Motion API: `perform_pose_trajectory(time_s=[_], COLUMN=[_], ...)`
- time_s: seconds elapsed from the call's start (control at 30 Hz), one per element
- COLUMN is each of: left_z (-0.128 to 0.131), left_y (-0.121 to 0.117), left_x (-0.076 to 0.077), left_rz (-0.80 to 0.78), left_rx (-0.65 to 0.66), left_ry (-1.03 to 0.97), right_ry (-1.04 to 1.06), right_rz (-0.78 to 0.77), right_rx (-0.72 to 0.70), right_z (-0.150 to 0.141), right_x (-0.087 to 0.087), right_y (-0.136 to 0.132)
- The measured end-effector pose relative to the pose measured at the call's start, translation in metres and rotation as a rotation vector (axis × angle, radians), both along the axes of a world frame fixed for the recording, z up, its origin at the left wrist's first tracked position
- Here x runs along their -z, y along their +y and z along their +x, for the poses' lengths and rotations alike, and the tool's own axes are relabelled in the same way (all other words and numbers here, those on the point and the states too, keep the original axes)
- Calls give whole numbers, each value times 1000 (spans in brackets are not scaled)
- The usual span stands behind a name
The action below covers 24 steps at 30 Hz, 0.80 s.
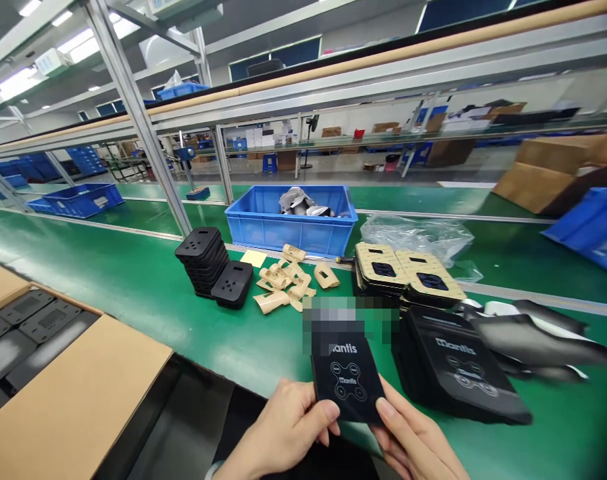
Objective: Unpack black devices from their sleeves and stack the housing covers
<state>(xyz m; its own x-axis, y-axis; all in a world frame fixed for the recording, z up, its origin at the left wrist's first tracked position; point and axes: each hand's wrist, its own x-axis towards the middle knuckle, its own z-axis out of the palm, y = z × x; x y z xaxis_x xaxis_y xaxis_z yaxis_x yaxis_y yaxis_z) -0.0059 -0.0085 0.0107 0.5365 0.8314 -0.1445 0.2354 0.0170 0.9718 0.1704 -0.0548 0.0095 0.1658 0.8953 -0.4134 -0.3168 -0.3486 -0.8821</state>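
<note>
A black panel (347, 380) with white "Mantis" lettering and a four-button outline is held tilted up before me. My left hand (296, 423) grips its lower left edge, thumb on the front. My right hand (413, 430) pinches the lower right corner. A pixelated patch hides the panel's top. To the right lies a stack of similar black panels (458, 363). Behind it are stacks of panels with tan adhesive backing (426, 270). Peeled tan backing pieces (283, 280) lie scattered beyond my hands, and black plastic housings (203, 257) are piled to their left.
A blue bin (291, 227) with crumpled material stands at the back. Clear plastic film (418, 237) and dark peeled sheets (538, 333) lie to the right. An open carton (78, 400) with grey devices is at lower left. A metal post (138, 120) rises from the green bench.
</note>
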Motion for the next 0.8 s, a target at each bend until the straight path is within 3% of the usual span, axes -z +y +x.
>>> perform_pose_trajectory(time_s=[0.13,0.23,0.3,0.43,0.6,0.7,0.8], left_z=[5,3,-1,-5,-5,-4,-5], left_y=[3,11,20,35,42,44,46], left_x=[0,17,32,60,82,91,98], left_rz=[-2,47,108,199,280,319,352], left_rx=[36,-59,-107,-155,-216,-258,-282], left_ry=[-61,-49,-6,65,100,78,59], right_ry=[-104,-233,-323,-546,-1150,-1438,-1513], right_rz=[39,57,57,51,88,221,374], right_rx=[155,311,339,231,20,57,15], right_z=[40,88,116,146,178,204,225], right_x=[2,3,4,7,2,-13,-23], right_y=[-1,-1,-2,-4,6,34,80])
